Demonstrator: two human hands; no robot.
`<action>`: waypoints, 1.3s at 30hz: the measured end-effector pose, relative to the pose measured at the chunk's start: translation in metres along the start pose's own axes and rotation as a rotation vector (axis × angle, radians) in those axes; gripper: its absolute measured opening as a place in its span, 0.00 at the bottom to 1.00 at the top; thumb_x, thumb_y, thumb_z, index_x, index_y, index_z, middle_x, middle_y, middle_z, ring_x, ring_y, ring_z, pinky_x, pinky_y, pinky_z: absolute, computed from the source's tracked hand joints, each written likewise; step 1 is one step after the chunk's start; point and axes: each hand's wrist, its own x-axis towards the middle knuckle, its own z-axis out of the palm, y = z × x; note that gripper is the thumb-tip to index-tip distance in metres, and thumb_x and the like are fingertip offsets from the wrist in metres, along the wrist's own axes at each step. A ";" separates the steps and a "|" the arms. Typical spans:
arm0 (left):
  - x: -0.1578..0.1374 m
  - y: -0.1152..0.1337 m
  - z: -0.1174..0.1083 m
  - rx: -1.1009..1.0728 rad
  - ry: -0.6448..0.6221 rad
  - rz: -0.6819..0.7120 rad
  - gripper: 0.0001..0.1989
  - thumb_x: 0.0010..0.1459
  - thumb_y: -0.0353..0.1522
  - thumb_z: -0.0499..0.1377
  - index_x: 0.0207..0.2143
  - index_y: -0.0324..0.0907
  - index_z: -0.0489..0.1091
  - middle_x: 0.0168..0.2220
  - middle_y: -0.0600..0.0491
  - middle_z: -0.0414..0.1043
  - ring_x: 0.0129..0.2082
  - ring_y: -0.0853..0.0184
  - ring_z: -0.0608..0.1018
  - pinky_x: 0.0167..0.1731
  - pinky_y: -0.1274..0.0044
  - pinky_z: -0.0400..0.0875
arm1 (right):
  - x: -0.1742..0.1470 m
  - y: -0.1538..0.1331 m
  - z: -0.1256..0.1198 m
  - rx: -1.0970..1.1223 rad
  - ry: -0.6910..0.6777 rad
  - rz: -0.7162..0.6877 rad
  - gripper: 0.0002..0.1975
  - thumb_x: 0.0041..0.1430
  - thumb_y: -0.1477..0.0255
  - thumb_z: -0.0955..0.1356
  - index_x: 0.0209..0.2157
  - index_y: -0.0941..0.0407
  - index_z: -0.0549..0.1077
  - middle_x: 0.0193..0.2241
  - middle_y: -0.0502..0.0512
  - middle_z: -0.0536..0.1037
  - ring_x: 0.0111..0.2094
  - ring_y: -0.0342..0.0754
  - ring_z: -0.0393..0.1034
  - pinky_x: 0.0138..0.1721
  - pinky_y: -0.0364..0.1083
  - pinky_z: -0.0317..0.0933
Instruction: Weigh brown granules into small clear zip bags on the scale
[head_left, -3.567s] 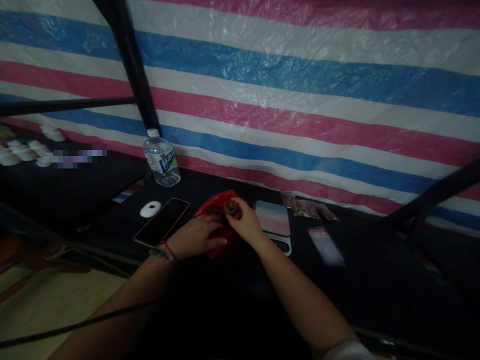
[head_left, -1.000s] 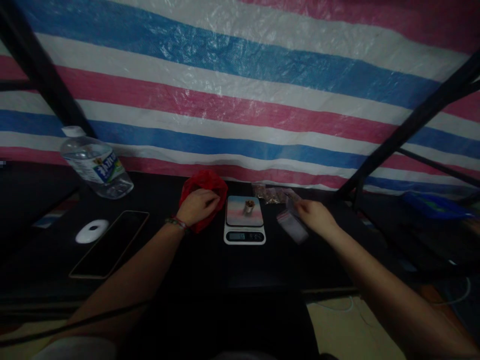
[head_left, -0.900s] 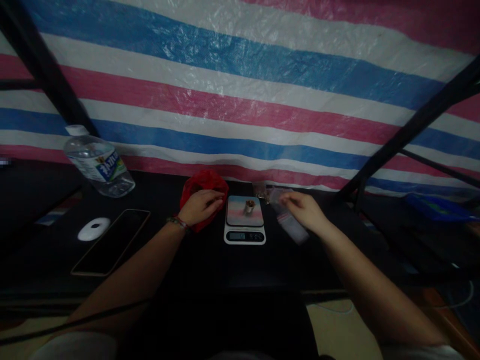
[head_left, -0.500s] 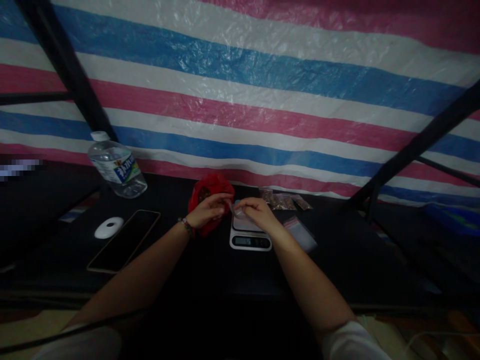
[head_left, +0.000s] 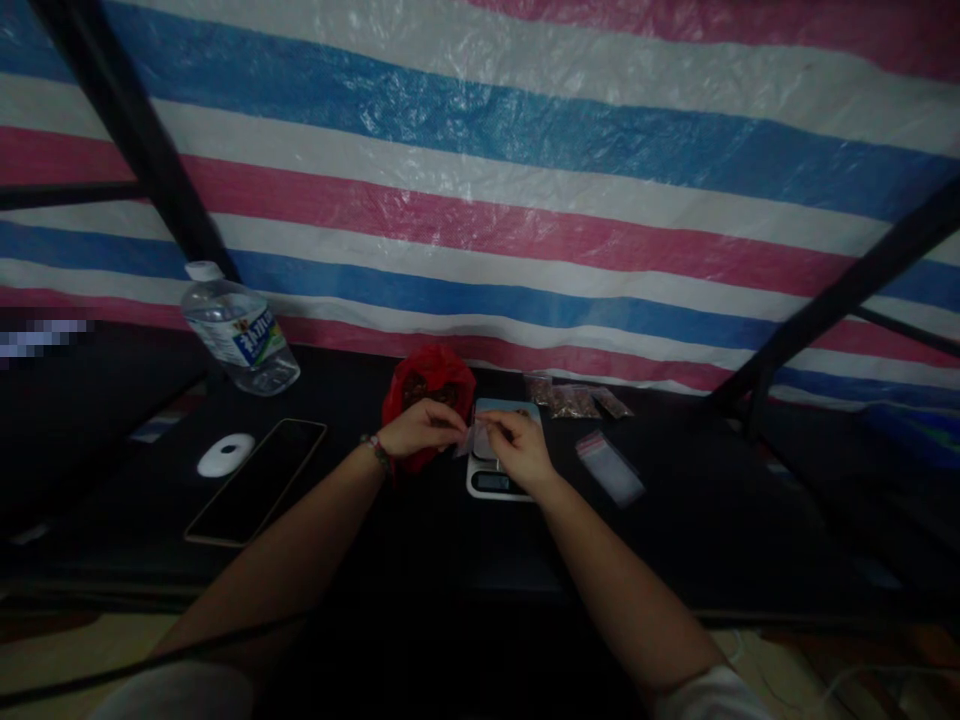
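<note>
Between my hands is a small clear zip bag (head_left: 463, 443), pinched at its top edge from both sides. My left hand (head_left: 424, 428), with a beaded bracelet at the wrist, is closed on the bag's left side, in front of a red plastic bag (head_left: 390, 400) that holds brown bits. My right hand (head_left: 517, 445) is closed on the bag's right side, above the front of a white kitchen scale (head_left: 474, 484). Part of the scale's plate and display is hidden under that hand. Whether anything lies inside the small bag is too dim to tell.
Several filled zip bags (head_left: 576, 402) lie behind the scale. A stack of flat zip bags (head_left: 611, 470) lies at right. On the left are a phone (head_left: 259, 485), a white oval device (head_left: 225, 455) and a plastic bottle (head_left: 244, 340). Dark frame bars (head_left: 795, 310) flank the black table.
My right hand has moved slightly down and toward me, uncovering the scale's back edge. The small bag now hangs between both hands. The whole view has shifted a little.
</note>
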 end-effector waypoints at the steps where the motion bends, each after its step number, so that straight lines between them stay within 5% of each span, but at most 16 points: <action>1: 0.000 0.000 -0.001 -0.008 -0.006 0.010 0.16 0.47 0.40 0.66 0.31 0.34 0.75 0.21 0.54 0.70 0.18 0.76 0.67 0.19 0.83 0.60 | -0.001 0.001 0.001 -0.002 0.011 0.003 0.15 0.55 0.77 0.63 0.38 0.54 0.78 0.36 0.53 0.81 0.37 0.48 0.75 0.42 0.46 0.67; 5: -0.001 0.001 -0.003 -0.038 -0.064 0.045 0.22 0.45 0.43 0.66 0.36 0.34 0.75 0.25 0.51 0.73 0.21 0.74 0.70 0.21 0.82 0.64 | -0.002 0.003 0.005 -0.002 0.036 0.048 0.15 0.54 0.77 0.63 0.38 0.53 0.79 0.36 0.52 0.81 0.37 0.48 0.75 0.41 0.46 0.68; 11: 0.002 0.000 -0.001 0.166 -0.089 -0.042 0.16 0.52 0.42 0.62 0.28 0.34 0.74 0.19 0.54 0.70 0.17 0.76 0.68 0.18 0.84 0.60 | -0.004 0.006 0.007 -0.069 0.061 0.025 0.15 0.56 0.75 0.63 0.43 0.53 0.76 0.37 0.54 0.80 0.37 0.47 0.74 0.41 0.47 0.68; 16: 0.008 -0.003 0.003 0.009 0.309 0.037 0.17 0.53 0.43 0.61 0.27 0.37 0.69 0.16 0.57 0.66 0.14 0.77 0.64 0.15 0.84 0.55 | -0.009 -0.004 0.001 -0.299 0.276 -0.179 0.19 0.56 0.71 0.67 0.51 0.54 0.70 0.51 0.61 0.70 0.57 0.58 0.58 0.56 0.59 0.56; 20: 0.011 0.001 0.006 0.086 0.534 0.112 0.16 0.54 0.43 0.60 0.28 0.37 0.69 0.19 0.56 0.68 0.17 0.75 0.68 0.18 0.83 0.59 | -0.012 -0.006 0.002 -0.319 0.282 -0.170 0.11 0.59 0.71 0.65 0.42 0.52 0.75 0.42 0.58 0.74 0.50 0.54 0.65 0.53 0.57 0.59; 29: 0.009 -0.001 0.021 0.417 0.272 0.212 0.13 0.57 0.39 0.57 0.29 0.37 0.73 0.26 0.53 0.73 0.25 0.71 0.73 0.26 0.81 0.67 | -0.011 0.009 0.021 -0.135 0.141 -0.044 0.14 0.52 0.70 0.71 0.43 0.55 0.77 0.40 0.59 0.78 0.43 0.52 0.72 0.46 0.51 0.66; 39: 0.007 0.004 0.024 0.616 0.263 0.276 0.10 0.58 0.35 0.56 0.30 0.39 0.74 0.28 0.52 0.75 0.27 0.71 0.75 0.29 0.80 0.67 | -0.006 0.009 0.014 0.007 0.097 0.031 0.09 0.57 0.74 0.66 0.36 0.53 0.78 0.34 0.55 0.80 0.35 0.48 0.74 0.35 0.46 0.68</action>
